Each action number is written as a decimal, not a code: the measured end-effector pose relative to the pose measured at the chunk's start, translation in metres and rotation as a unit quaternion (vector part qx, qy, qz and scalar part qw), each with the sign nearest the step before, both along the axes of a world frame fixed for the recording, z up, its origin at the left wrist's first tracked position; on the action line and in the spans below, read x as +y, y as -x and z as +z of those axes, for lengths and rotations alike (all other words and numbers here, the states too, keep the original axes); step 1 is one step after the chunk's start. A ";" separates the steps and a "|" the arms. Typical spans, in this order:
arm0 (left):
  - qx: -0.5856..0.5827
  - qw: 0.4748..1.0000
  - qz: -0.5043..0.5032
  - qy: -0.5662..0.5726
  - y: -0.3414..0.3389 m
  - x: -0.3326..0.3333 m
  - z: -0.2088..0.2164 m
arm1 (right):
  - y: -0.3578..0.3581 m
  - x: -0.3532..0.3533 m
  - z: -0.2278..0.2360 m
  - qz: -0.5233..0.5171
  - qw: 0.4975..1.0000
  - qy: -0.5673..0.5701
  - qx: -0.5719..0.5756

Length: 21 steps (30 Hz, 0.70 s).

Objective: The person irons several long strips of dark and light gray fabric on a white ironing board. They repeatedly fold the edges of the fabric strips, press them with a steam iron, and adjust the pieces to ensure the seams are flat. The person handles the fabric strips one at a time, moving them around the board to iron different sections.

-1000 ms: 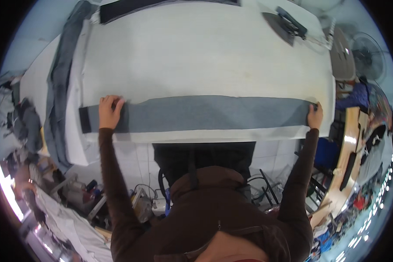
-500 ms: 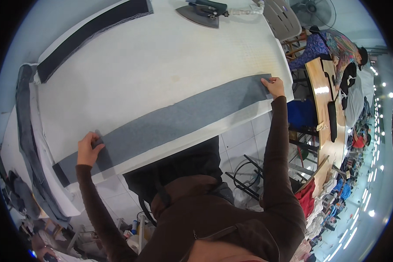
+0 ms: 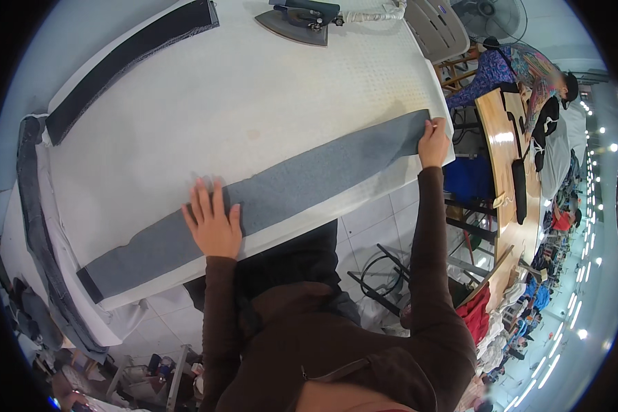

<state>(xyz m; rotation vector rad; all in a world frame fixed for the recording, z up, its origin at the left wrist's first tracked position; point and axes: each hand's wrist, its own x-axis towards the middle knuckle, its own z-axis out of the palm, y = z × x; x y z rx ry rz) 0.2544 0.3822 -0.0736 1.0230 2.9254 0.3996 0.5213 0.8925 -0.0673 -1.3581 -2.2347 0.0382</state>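
Observation:
A long grey strip of fabric [image 3: 309, 177] lies slantwise along the near edge of the white padded ironing table [image 3: 178, 130]. Its left end shows a darker band. My left hand [image 3: 214, 223] rests palm down on the strip, left of its middle, with fingers spread. At the far right end, my right hand [image 3: 434, 144] has its fingers closed on the strip's edge. The iron [image 3: 296, 26] sits at the back of the table, out of reach of both hands, with a wrapped cord running right.
A black fabric strip [image 3: 127, 72] lies at the back left. Dark cloth [image 3: 40, 199] hangs over the left edge. To the right stand a grey plastic chair [image 3: 436, 27], a fan [image 3: 491, 15] and a wooden table [image 3: 507, 137], where a co-worker [image 3: 535, 69] bends over black pieces.
My left hand has let go of the strip near its left end and moved right, now lying flat on it. My right hand stays at the right end. The view has shifted slightly.

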 end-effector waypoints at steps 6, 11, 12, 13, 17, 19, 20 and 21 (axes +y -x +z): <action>0.011 0.995 0.030 0.091 -0.008 0.013 0.001 | -0.004 0.011 0.028 0.065 0.997 -0.033 0.002; -0.004 0.996 0.022 0.085 -0.002 0.013 0.009 | -0.028 0.042 -0.053 0.086 0.995 0.006 -0.043; -0.005 0.997 0.025 0.071 0.000 0.003 0.011 | -0.021 0.035 -0.056 0.041 0.997 0.045 -0.054; -0.007 0.998 0.032 0.062 -0.005 -0.014 0.014 | -0.007 0.022 -0.054 0.008 0.990 0.093 -0.106; 0.020 0.995 0.092 -0.031 0.025 -0.057 0.004 | -0.065 0.079 -0.047 0.114 0.983 0.067 -0.126; 0.072 0.973 0.218 -0.024 0.041 -0.108 0.007 | -0.059 0.058 -0.025 0.113 0.989 0.088 -0.029; 0.105 0.950 0.294 -0.018 0.056 -0.148 0.005 | -0.056 0.057 -0.008 0.131 0.989 0.067 -0.012; 0.153 0.919 0.361 -0.048 0.072 -0.201 -0.006 | -0.054 0.057 0.003 0.147 0.988 0.050 0.009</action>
